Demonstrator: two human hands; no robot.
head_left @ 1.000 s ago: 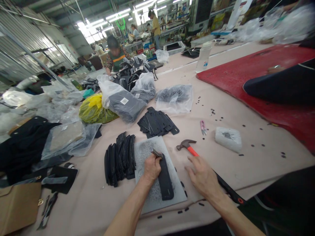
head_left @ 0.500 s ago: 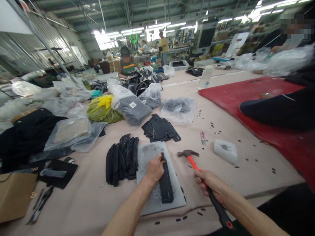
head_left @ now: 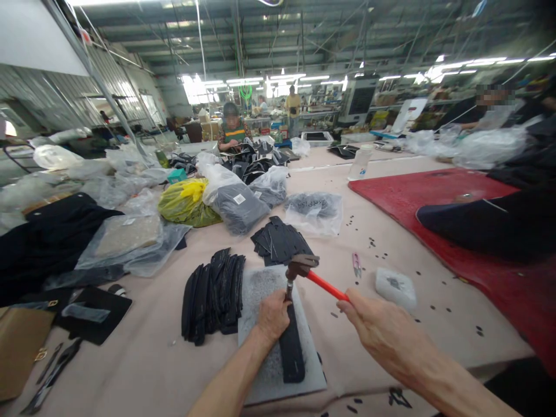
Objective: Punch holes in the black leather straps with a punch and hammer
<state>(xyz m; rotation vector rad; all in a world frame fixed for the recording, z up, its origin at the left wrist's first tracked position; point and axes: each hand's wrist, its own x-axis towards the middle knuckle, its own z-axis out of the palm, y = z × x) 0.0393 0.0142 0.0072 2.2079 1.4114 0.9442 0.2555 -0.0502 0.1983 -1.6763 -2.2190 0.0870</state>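
Note:
My left hand (head_left: pixel 274 314) is closed around a metal punch (head_left: pixel 289 288), held upright over the far end of a black strip (head_left: pixel 292 350). That strip lies lengthwise on a grey, speckled board (head_left: pixel 263 289). My right hand (head_left: pixel 373 321) grips a claw hammer (head_left: pixel 324 282) by its orange-and-black handle. The hammer head is at the top of the punch and appears to touch it. Left of the board stands a row of black curved strips (head_left: pixel 214 295). Beyond its far edge lies a fanned pile of flat black pieces (head_left: pixel 280 240).
Pink thread snips (head_left: pixel 357 264) and a white wrapped block (head_left: pixel 395 288) lie to the right, among small black offcuts. A red mat (head_left: pixel 434 197) covers the right side. Bagged goods (head_left: pixel 238 202) and a yellow bag (head_left: pixel 186 202) sit farther back. Co-workers (head_left: pixel 232 127) are across the table.
My right hand has raised the hammer and moved it left, bringing its head from beside the board to the punch top. My left hand stays on the punch. The view has tilted up slightly.

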